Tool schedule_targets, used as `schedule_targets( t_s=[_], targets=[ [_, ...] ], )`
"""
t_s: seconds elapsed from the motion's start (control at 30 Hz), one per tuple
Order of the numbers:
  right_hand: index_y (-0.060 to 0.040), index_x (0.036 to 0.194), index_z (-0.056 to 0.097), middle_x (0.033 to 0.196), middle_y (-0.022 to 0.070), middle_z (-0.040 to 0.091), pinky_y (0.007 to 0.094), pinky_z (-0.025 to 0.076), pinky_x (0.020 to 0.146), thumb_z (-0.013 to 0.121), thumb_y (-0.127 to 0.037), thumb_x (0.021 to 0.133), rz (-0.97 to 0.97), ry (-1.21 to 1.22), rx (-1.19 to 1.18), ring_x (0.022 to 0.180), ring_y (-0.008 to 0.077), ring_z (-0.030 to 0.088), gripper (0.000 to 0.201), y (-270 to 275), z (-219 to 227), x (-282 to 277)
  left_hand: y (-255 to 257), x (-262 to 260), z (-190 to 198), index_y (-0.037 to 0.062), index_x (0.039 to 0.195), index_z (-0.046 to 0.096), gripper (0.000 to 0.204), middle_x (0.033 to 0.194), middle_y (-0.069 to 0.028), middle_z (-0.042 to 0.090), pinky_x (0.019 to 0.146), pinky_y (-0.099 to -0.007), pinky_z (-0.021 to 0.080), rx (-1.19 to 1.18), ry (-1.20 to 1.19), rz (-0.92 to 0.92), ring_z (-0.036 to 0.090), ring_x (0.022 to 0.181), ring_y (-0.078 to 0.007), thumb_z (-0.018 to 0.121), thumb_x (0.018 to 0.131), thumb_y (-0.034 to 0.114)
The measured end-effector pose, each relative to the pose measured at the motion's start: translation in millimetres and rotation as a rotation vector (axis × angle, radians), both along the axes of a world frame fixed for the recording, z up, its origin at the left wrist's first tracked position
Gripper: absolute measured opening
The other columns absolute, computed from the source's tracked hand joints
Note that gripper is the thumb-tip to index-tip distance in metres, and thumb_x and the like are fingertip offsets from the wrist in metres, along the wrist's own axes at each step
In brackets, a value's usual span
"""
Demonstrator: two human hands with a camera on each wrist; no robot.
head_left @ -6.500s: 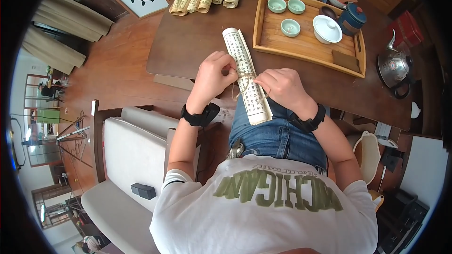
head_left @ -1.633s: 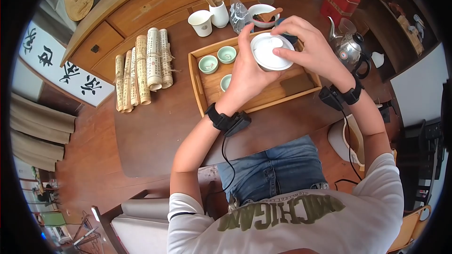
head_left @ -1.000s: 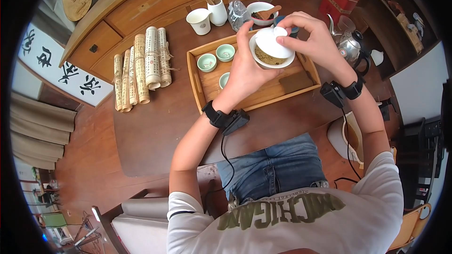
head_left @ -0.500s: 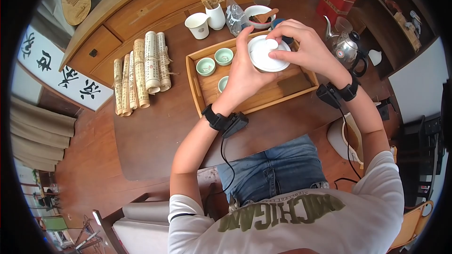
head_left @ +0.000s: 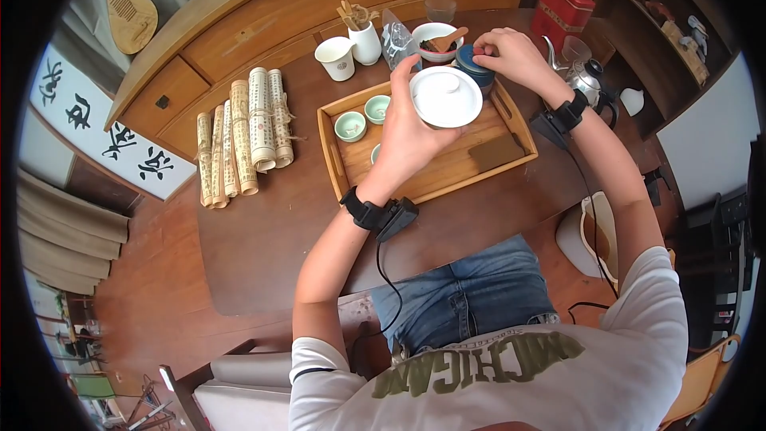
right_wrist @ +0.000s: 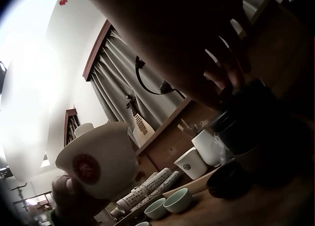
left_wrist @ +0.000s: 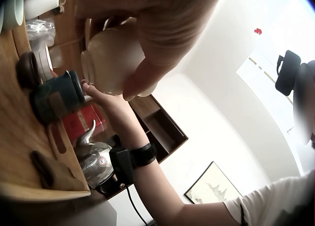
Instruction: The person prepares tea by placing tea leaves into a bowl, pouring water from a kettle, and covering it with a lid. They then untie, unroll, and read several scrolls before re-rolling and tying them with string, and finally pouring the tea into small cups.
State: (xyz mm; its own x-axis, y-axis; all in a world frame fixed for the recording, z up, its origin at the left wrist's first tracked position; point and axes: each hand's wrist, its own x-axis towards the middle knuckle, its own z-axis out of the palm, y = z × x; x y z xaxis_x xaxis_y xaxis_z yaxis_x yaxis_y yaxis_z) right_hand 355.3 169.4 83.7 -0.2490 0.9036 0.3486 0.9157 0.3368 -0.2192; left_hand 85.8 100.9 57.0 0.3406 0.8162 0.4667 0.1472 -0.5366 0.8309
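My left hand (head_left: 408, 134) grips a white lidded bowl (head_left: 445, 96) by its sides above the wooden tray (head_left: 435, 185); the lid is on. At the tray's far right, the curled fingers of my right hand (head_left: 519, 60) pinch the top of a dark blue-green jar (head_left: 475, 73). The left wrist view shows the right thumb (left_wrist: 88, 86) against the rim of the jar (left_wrist: 55, 99), beside the raised bowl (left_wrist: 115, 56). A red round mark shows on the bowl (right_wrist: 110, 159) in the right wrist view. Whether the jar's lid is lifted, I cannot tell.
Pale green cups (head_left: 350, 126) and a brown cloth (head_left: 496, 153) lie on the tray. Behind it stand a white pitcher (head_left: 336, 59), a utensil holder (head_left: 365, 45) and a bowl with a wooden scoop (head_left: 437, 40). A kettle (head_left: 586, 80) is right; rolled scrolls (head_left: 262, 128) are left.
Earlier my hands handled a tied scroll, later the lidded bowl. Its lid was raised, then set back. My right hand has since left the lid and moved to the jar.
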Motion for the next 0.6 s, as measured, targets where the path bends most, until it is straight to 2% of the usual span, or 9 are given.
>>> schedule_targets(
  t_s=[0.17,0.3,0.5,0.6],
  targets=[
    [-0.0025,0.103,0.075,0.087,0.0111,0.070,0.0408,0.052,0.084,0.074,-0.021,0.088,-0.014,0.035,0.041,0.092,0.0276,0.066,0.024,0,3,-4,-1,-3,7,0.0082,0.154,0.022,0.114,0.137,-0.0236,0.056,0.108,-0.0446,0.050,-0.006,0.017,0.024,0.060,0.128,-0.0326,0.094,0.066,0.011],
    [-0.0022,0.101,0.074,0.087,0.0110,0.069,0.0404,0.051,0.086,0.073,-0.019,0.088,0.077,0.049,0.129,0.094,0.0278,0.064,0.021,-19,19,-13,1,-7,11,0.0083,0.154,0.022,0.114,0.138,-0.0226,0.054,0.109,-0.0450,0.049,0.001,-0.017,0.031,0.059,0.129,-0.0331,0.095,0.066,0.012],
    [-0.0017,0.098,0.073,0.090,0.0108,0.068,0.0413,0.051,0.087,0.076,-0.013,0.083,0.340,0.095,0.009,0.095,0.0300,0.064,0.019,-64,9,-38,9,-17,12,0.0074,0.154,0.022,0.116,0.137,-0.0209,0.051,0.109,-0.0452,0.049,0.042,-0.039,0.080,0.057,0.129,-0.0321,0.096,0.065,0.015],
    [-0.0031,0.094,0.075,0.088,0.0106,0.071,0.0417,0.051,0.088,0.075,-0.013,0.083,0.399,0.107,-0.120,0.095,0.0300,0.066,0.015,-76,-6,-51,11,-18,12,0.0063,0.154,0.021,0.118,0.137,-0.0215,0.051,0.108,-0.0452,0.049,0.052,-0.038,0.089,0.057,0.129,-0.0322,0.097,0.064,0.017]
  ],
)
